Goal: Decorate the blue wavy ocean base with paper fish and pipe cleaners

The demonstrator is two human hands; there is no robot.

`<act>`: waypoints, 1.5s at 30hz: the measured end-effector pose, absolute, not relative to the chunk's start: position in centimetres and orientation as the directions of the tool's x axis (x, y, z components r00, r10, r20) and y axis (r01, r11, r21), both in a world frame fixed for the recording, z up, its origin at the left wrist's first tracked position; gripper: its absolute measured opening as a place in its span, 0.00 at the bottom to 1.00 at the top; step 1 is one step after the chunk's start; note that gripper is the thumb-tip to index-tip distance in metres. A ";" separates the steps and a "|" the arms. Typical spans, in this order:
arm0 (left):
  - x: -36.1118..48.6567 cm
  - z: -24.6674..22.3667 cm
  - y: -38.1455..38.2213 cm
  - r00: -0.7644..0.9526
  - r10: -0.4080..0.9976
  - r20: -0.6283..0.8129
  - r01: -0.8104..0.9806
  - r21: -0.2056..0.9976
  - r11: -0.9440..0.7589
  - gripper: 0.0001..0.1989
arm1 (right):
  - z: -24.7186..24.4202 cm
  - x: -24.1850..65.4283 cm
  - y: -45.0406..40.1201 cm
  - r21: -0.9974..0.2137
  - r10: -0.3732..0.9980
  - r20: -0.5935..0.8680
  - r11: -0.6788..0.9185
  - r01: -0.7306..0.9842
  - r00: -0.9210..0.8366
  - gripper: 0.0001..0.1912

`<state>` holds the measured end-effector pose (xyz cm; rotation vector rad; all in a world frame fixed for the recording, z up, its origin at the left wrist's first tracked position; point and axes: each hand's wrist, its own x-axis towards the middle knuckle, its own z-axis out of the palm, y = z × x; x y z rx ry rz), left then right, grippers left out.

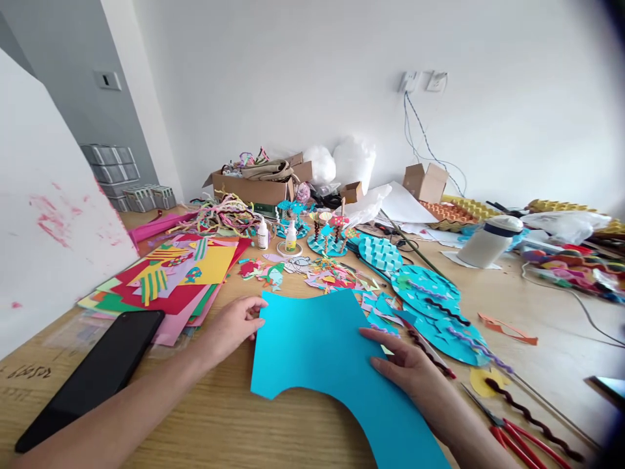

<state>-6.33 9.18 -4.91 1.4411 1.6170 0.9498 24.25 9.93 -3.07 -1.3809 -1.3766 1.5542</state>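
Note:
A bright blue sheet of paper (312, 339) with curved cut-outs along its edges is in front of me, above the wooden table. My left hand (237, 329) pinches its left edge, thumb on the near face and fingers partly hidden behind. At the right edge, my right hand (410, 371) holds the same sheet with thumb and forefinger; its other fingers are mostly hidden. Just beyond the sheet lie colourful paper scraps (336, 273) and cut-out paper fish (273, 277). Red-handled scissors (508, 430) rest beside my right forearm, apart from the hand.
A black phone (92, 378) and stacked coloured paper (170, 280) lie at left. Two glue bottles (291, 238) stand behind the scraps. Decorated blue paper shapes (434, 306) spread to the right, near a white bottle (491, 241). A filled cardboard box (254, 189) sits at the back.

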 end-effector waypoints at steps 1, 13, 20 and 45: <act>-6.1 -4.8 9.3 -0.077 0.995 -0.068 0.431 0.898 0.095 0.18 | -3.3 24.5 10.1 -0.952 0.925 -0.289 -0.252 0.173 -0.247 0.25; -6.9 -4.6 9.8 -0.098 0.993 -0.060 0.457 0.884 0.098 0.13 | -3.8 24.3 10.3 -0.941 0.911 -0.337 -0.317 0.120 -0.236 0.26; -7.6 -4.0 9.3 -0.155 0.988 -0.005 0.534 0.841 0.088 0.09 | -4.5 23.6 10.5 -0.938 0.904 -0.337 -0.300 0.170 -0.262 0.30; -6.9 -3.7 9.1 0.024 0.986 0.167 0.840 0.531 -0.111 0.14 | -5.1 23.3 10.3 -0.960 0.951 -0.251 -0.222 0.169 -0.182 0.25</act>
